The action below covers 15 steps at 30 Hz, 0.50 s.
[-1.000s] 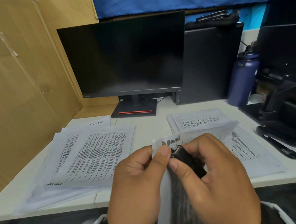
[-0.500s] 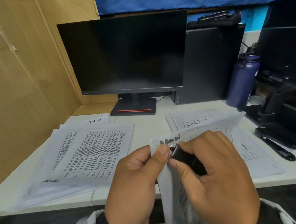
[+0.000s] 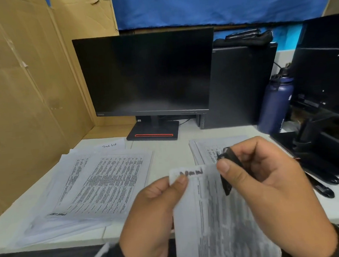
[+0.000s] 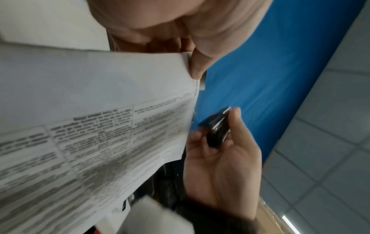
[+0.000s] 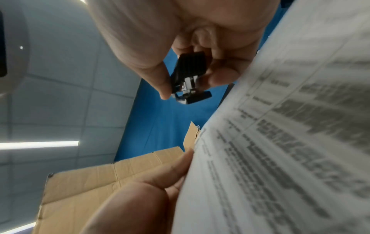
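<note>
My left hand (image 3: 177,184) pinches the top left corner of a sheaf of printed papers (image 3: 214,214), held up in front of the desk edge. My right hand (image 3: 235,165) grips a small black staple remover (image 3: 230,157) with metal claws, just right of and above that corner, clear of the sheet. In the left wrist view my thumb (image 4: 200,63) presses the papers (image 4: 100,126), with the staple remover (image 4: 218,128) apart from them. The right wrist view shows the staple remover (image 5: 188,76) between thumb and fingers beside the papers (image 5: 280,142).
Two stacks of printed sheets lie on the white desk (image 3: 166,154), one at the left (image 3: 100,183), one at the right (image 3: 211,147). Behind stand a dark monitor (image 3: 146,74), a black computer case (image 3: 241,85) and a blue bottle (image 3: 275,103). A black stapler (image 3: 322,179) lies right; cardboard (image 3: 25,96) walls the left.
My right hand has drawn the staple remover up and to the right, off the corner of the papers. My left hand keeps its pinch on that corner.
</note>
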Motion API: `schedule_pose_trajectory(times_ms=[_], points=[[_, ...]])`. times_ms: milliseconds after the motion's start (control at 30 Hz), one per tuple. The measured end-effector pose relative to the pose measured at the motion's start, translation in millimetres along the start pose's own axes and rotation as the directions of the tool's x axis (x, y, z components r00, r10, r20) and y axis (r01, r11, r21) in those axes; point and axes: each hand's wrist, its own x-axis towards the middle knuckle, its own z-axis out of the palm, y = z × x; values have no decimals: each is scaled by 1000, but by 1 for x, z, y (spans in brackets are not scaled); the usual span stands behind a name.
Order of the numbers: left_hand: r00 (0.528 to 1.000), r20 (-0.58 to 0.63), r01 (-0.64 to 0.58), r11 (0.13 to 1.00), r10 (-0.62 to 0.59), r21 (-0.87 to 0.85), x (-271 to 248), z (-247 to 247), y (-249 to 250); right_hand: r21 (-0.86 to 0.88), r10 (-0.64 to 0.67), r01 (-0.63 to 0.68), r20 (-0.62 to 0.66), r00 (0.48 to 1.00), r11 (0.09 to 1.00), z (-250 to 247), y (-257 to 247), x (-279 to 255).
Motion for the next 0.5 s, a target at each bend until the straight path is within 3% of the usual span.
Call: schedule_pose_trajectory(times_ms=[100, 200, 500], points=[[997, 77, -15, 998, 11, 58, 1, -11, 18, -178, 43, -21, 117, 992, 984, 10, 9, -6], [996, 88, -32, 994, 23, 108, 1, -16, 23, -344, -1, 52, 145, 989, 938, 20, 17, -13], [987, 146, -93, 987, 73, 132, 0, -21, 29, -386, -205, 225, 93, 974, 895, 27, 17, -19]])
